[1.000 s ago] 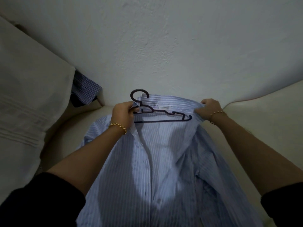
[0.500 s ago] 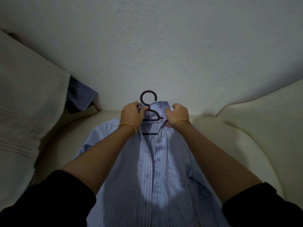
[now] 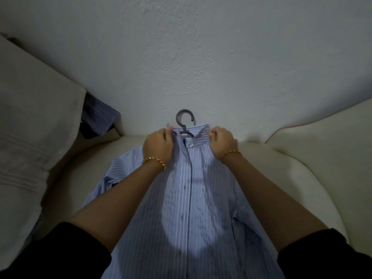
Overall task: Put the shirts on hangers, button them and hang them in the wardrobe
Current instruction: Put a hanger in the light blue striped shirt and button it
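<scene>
At far left I see a checked shirt (image 3: 98, 115), well apart from the work. My left hand (image 3: 159, 144) pinches the left collar edge of the striped shirt (image 3: 191, 208), which lies face up on the cream seat (image 3: 302, 158) with the hanger (image 3: 184, 121) inside and its hook poking out above the collar. The placket runs from the collar straight toward me. The top button (image 3: 190, 145) sits between both hands, about equally near each. My right hand (image 3: 222, 140) grips the right collar side. I judge that buttoning starts there.
</scene>
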